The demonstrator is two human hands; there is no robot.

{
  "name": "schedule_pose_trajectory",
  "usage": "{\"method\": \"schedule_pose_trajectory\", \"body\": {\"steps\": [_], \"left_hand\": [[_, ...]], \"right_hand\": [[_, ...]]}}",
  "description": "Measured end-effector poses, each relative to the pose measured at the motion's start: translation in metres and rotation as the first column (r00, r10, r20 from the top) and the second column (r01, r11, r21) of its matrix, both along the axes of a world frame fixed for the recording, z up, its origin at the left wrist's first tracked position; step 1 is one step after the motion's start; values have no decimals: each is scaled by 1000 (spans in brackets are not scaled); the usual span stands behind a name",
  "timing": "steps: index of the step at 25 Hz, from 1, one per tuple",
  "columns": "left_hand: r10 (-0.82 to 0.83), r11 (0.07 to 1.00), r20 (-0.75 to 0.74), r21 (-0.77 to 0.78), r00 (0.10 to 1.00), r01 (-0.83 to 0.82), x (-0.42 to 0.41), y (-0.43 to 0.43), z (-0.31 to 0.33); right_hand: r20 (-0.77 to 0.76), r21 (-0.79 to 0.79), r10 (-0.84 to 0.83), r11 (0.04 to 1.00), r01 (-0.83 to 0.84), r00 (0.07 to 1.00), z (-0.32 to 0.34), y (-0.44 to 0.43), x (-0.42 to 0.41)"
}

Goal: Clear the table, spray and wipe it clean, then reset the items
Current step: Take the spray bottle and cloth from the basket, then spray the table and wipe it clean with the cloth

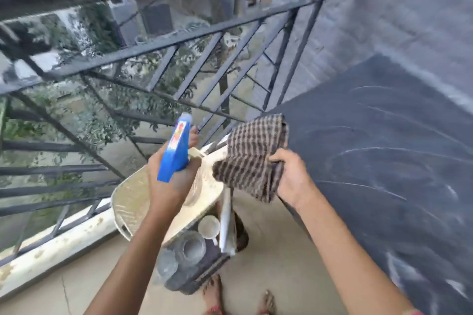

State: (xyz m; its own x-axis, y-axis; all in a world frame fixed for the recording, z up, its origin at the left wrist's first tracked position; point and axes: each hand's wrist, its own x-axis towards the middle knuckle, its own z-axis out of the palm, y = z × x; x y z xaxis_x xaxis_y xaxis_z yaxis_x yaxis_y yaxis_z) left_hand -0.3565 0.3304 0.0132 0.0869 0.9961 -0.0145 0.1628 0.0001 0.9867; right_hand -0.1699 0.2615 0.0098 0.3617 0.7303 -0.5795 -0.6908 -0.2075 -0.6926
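Left hand (171,184): clenched round the neck of the spray bottle, with one fingertip showing past the far side of the blue head.
Spray bottle (175,153): the blue trigger head stands upright above the left fist. The clear body sits below the palm, blurred and mostly hidden.
Right hand (291,176): fingers curled, grasping the near edge of the cloth; level with the left hand and apart from it.
Cloth (252,156): brown-and-cream check, bunched, rising up and to the left of the right fist, between the two hands. Cannot tell whether it touches the table.
Table (384,166): dark top, to the right of and beyond the right hand, marked with pale curved streaks.
Tray (130,202): cream, tilted, under and behind the left hand.
Cup (208,225): white, below both hands, between the forearms.
Glasses (190,247): clear and blurred, just beside the cup on the left-forearm side, on a dark stand (202,273).
Railing (179,41): dark metal bars, well beyond both hands.
Feet (212,291): bare, on the tan floor, nearest the viewer.
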Motion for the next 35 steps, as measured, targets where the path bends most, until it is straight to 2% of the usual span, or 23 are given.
{"method": "schedule_pose_trajectory", "body": {"steps": [2, 3, 5, 8, 10, 13, 16, 18, 22, 29, 35], "left_hand": [[-76, 997, 44, 1, 996, 76, 30, -16, 27], [-108, 994, 83, 7, 991, 108, 46, -26, 40], [-116, 992, 139, -39, 983, 123, 66, -45, 53], [-212, 968, 169, -100, 962, 231, 87, -81, 55], [-234, 953, 100, -173, 967, 249, 96, -95, 48], [-213, 948, -48, -254, 976, 195, 103, -110, 29], [-164, 966, -311, -243, 936, 89, 102, -117, 11], [-127, 974, -424, -222, 897, 33, 100, -120, 9], [-141, 972, -487, -234, 862, 26, 97, -125, 13], [-253, 962, -417, -207, 873, 180, 143, -118, 39], [-302, 953, -526, -173, 795, 247, 205, -110, 64]], "right_hand": [[-97, 100, -109, 988, 118, 989, 38, -42, 35], [-96, 138, -154, 976, 166, 983, 55, -63, 54], [-26, 161, -237, 958, 238, 971, 80, -95, 84], [180, 158, -373, 924, 347, 910, 110, -143, 122], [261, 176, -415, 908, 380, 871, 123, -169, 139], [296, 195, -455, 890, 413, 840, 133, -193, 154], [310, 217, -458, 887, 407, 833, 134, -202, 158], [307, 232, -459, 886, 402, 833, 135, -205, 160], [293, 260, -491, 867, 426, 821, 138, -203, 169], [365, 269, -520, 853, 448, 772, 149, -209, 194], [379, 317, -585, 810, 493, 717, 162, -238, 221]]}}
